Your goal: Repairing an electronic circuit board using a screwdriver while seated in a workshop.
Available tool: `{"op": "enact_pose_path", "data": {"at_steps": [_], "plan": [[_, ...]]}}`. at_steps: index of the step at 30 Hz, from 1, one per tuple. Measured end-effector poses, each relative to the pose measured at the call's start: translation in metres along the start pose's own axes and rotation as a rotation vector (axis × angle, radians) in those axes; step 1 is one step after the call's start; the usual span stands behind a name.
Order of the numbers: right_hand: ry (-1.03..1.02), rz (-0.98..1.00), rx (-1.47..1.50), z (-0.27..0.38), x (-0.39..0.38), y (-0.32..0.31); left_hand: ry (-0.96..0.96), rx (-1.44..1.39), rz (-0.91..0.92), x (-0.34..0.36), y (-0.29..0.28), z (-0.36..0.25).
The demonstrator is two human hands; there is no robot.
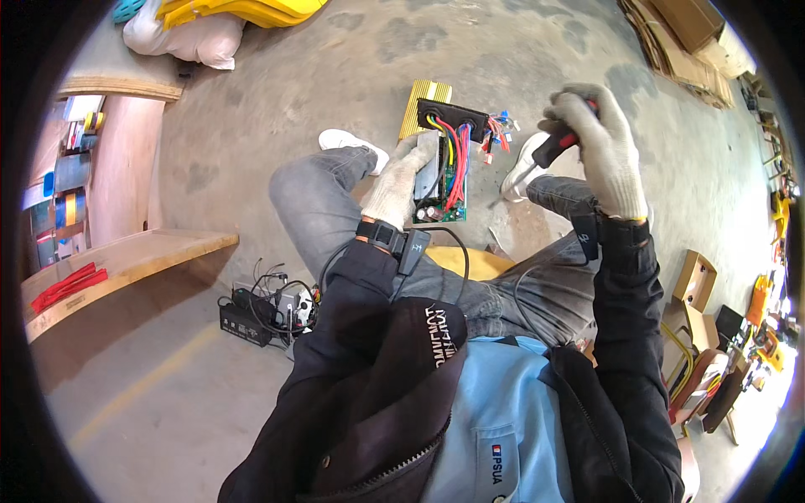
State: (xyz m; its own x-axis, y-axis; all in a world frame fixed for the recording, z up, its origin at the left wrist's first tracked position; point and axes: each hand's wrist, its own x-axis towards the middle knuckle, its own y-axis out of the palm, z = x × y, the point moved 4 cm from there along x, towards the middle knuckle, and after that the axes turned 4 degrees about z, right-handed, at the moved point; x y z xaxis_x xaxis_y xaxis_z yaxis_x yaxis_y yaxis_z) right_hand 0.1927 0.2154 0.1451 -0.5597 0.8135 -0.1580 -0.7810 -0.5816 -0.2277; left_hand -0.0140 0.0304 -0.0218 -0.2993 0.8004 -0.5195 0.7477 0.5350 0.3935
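Where the person's knees spread, an uncovered circuit unit [459, 215] sits between them, its gold finned casing [426, 94] showing at the far end. From where I stand, the work looks partway along: the board is exposed, the black end plate [453, 117] has red, yellow and blue wires [460, 163] running by it, and the connectors [501, 126] past it dangle loose. Those free ends and the bare board seem to be what is left; whether it is coming apart or being built up, I can't tell.

The gloved left hand [402, 172] lies along the unit's left side, though I can't tell whether its fingers grip underneath. The gloved right hand [610, 147], raised, is wrapped firmly around a red-and-black screwdriver [553, 151], its blurred tip apart from the unit.

On the floor at left, a black box [243, 323] sits among tangled cables [285, 306], its inside hidden. Farther off, a white sack [197, 38] bulges with contents I can't see. Over on the right stands a lidless cardboard box [695, 279], too small to read inside.
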Motion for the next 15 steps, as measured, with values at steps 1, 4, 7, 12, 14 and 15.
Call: {"op": "enact_pose_path", "data": {"at_steps": [1,4,7,12,14,15], "plan": [[0.02,-0.036,0.148,0.001,-0.005,-0.004,-0.002,-0.02,0.016,-0.001,0.0,-0.001],[-0.014,-0.163,0.301,-0.009,-0.019,-0.009,0.014,-0.058,0.025,0.0,0.005,-0.001],[0.002,-0.241,0.471,-0.02,-0.033,-0.003,0.068,-0.023,0.015,0.0,0.011,-0.005],[-0.036,-0.231,0.286,-0.035,-0.04,0.02,0.08,-0.049,-0.021,0.0,0.011,-0.002],[-0.082,-0.249,0.187,-0.033,-0.039,0.028,0.089,-0.05,-0.023,-0.002,0.013,-0.003],[-0.08,-0.25,0.188,-0.032,-0.039,0.032,0.066,-0.039,-0.017,-0.002,0.013,-0.003]]}}
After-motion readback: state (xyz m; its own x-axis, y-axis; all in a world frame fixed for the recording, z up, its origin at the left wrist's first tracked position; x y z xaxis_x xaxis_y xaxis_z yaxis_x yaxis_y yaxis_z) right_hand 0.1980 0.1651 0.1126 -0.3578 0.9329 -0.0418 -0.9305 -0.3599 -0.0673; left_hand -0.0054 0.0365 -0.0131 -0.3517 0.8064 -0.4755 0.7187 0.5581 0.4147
